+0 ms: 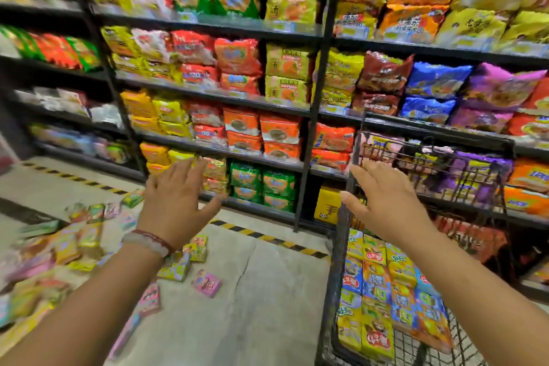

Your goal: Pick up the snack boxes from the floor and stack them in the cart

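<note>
Several small snack boxes (86, 241) lie scattered on the concrete floor at the lower left, in yellow, pink and green. A pink box (207, 283) lies alone nearer the middle. The black wire cart (335, 249) stands at the lower right, with rows of colourful snack boxes (383, 291) stacked inside. My left hand (175, 202) is raised above the floor pile, fingers spread, holding nothing. My right hand (383, 199) hovers over the cart's left rim, also open with nothing in it.
Tall black shelves (219, 98) packed with instant noodle bags fill the background. A yellow-and-black hazard stripe (267, 236) runs along the floor at the shelf base. A yellow box (326, 205) sits under the shelf beside the cart. Bare concrete (252, 306) lies between pile and cart.
</note>
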